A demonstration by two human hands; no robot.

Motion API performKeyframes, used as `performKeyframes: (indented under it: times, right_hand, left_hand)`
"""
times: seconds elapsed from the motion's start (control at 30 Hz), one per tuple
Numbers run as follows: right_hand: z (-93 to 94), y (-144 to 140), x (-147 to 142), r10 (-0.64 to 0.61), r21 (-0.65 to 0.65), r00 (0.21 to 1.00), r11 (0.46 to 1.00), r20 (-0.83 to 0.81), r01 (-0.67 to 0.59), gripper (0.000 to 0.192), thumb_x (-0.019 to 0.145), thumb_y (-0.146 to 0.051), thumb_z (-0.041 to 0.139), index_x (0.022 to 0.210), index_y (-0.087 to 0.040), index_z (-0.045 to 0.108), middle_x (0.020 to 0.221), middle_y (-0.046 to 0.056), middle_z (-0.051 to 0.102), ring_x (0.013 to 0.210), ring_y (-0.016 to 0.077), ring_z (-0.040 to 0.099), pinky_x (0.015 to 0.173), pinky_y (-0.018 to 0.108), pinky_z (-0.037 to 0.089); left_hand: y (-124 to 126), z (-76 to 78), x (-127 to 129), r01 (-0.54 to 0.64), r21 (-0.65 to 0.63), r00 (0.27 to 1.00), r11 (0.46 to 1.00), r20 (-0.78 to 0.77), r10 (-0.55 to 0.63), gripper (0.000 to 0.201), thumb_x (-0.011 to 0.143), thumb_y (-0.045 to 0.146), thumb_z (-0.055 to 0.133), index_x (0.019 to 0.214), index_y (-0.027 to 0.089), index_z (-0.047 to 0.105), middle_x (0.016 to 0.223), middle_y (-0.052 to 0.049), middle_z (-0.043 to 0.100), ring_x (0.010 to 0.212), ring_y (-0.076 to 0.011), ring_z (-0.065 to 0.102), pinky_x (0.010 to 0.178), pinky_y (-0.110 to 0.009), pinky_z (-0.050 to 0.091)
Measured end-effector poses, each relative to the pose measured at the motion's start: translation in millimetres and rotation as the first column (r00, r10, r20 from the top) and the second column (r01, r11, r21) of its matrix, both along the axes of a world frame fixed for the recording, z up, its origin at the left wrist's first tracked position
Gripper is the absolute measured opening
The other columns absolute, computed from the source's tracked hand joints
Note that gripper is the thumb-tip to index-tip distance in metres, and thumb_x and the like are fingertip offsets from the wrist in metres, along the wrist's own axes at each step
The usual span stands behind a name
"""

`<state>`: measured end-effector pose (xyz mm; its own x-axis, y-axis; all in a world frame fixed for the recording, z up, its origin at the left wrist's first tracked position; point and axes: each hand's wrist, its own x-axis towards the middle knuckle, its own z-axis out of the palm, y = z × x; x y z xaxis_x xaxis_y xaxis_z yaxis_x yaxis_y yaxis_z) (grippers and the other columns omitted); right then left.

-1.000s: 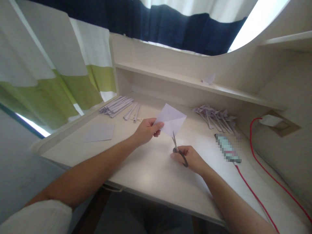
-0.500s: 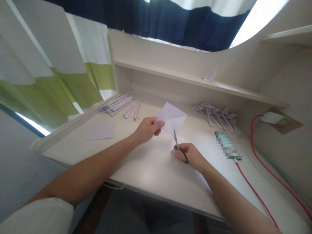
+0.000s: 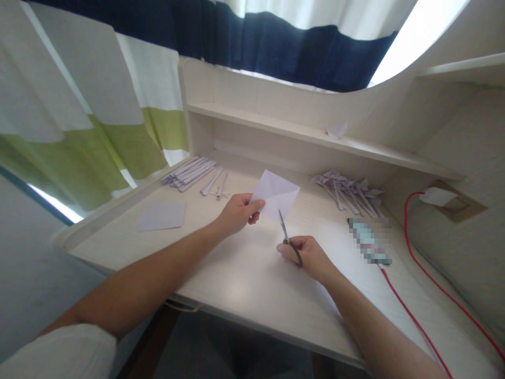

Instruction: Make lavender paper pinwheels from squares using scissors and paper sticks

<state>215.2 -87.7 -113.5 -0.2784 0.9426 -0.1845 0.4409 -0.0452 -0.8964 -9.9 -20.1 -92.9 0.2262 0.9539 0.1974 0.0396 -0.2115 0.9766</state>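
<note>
Above the middle of the desk, my left hand (image 3: 241,211) pinches a square sheet of paper (image 3: 276,192) by its left corner, thumb on top. Faint crease lines cross the sheet. My right hand (image 3: 305,255) grips a pair of scissors (image 3: 284,229) with dark handles, fingers in the loops. The blades point up and away and overlap the near edge of the paper; whether they are parted there is too small to tell.
A flat stack of paper (image 3: 161,216) lies at left. Rolled paper sticks (image 3: 193,173) sit behind it. Paper pinwheels (image 3: 349,189) are piled at back right, near a phone (image 3: 369,242) with a red cable (image 3: 410,310). Folded paper (image 3: 336,130) rests on the shelf (image 3: 260,120).
The whole view has shifted slightly, with the desk sitting a little lower. Both hands hold nearly the same pose, the scissors still at the paper's near edge.
</note>
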Motion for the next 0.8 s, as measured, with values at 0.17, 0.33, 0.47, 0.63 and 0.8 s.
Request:
performKeyframes:
  times: [0.17, 0.33, 0.47, 0.63, 0.8]
  right_hand:
    - [2.6, -0.1, 0.6, -0.009, 0.026, 0.999, 1.000, 0.044, 0.008, 0.042, 0.078, -0.051, 0.070, 0.057, -0.017, 0.060, 0.047, -0.003, 0.045, 0.045, 0.0094, 0.034, 0.046, 0.027, 0.023]
    - [2.2, -0.1, 1.8, -0.020, 0.041, 0.996, 0.999, 0.088, 0.016, 0.043, 0.077, -0.053, 0.070, 0.056, -0.017, 0.061, 0.048, -0.003, 0.047, 0.046, 0.0098, 0.035, 0.047, 0.027, 0.024]
    - [1.5, -0.1, 1.3, -0.011, 0.023, 0.997, 1.000, 0.072, 0.010, 0.044, 0.078, -0.055, 0.069, 0.057, -0.017, 0.060, 0.047, -0.003, 0.045, 0.044, 0.0094, 0.035, 0.045, 0.026, 0.023]
    - [3.2, -0.6, -2.1, -0.011, 0.012, 0.997, 1.000, 0.072, 0.010, 0.043, 0.077, -0.052, 0.071, 0.057, -0.017, 0.058, 0.045, -0.004, 0.043, 0.042, 0.0086, 0.035, 0.045, 0.025, 0.022]
    - [1.9, -0.6, -3.1, -0.025, -0.001, 0.999, 1.000, 0.046, 0.025, 0.043, 0.077, -0.052, 0.071, 0.057, -0.016, 0.057, 0.045, -0.004, 0.044, 0.042, 0.0084, 0.036, 0.044, 0.025, 0.023]
  left_hand:
    - [0.2, 0.0, 0.0, -0.002, -0.004, 1.000, 1.000, 0.012, 0.002, 0.034, 0.081, 0.043, 0.062, 0.064, 0.014, 0.058, 0.053, 0.001, 0.056, 0.045, -0.0084, 0.050, 0.045, -0.020, 0.040]
    - [-0.1, 0.6, -0.5, -0.007, -0.007, 1.000, 1.000, 0.005, 0.007, 0.033, 0.081, 0.042, 0.062, 0.064, 0.014, 0.058, 0.053, 0.001, 0.056, 0.045, -0.0087, 0.050, 0.045, -0.021, 0.041]
    - [-0.5, 0.6, -0.4, -0.003, 0.002, 1.000, 1.000, -0.016, 0.003, 0.032, 0.082, 0.041, 0.060, 0.064, 0.015, 0.057, 0.052, 0.001, 0.055, 0.045, -0.0085, 0.050, 0.045, -0.021, 0.040]
    - [-2.4, -1.0, 1.0, 0.025, 0.039, 0.997, 0.999, -0.081, -0.022, 0.033, 0.083, 0.039, 0.057, 0.061, 0.015, 0.054, 0.050, 0.002, 0.054, 0.045, -0.0081, 0.048, 0.046, -0.020, 0.037]
    - [-3.5, -1.9, 0.8, 0.046, 0.036, 0.994, 0.998, -0.097, -0.043, 0.032, 0.084, 0.040, 0.057, 0.063, 0.015, 0.054, 0.052, 0.002, 0.054, 0.047, -0.0082, 0.048, 0.047, -0.021, 0.037]
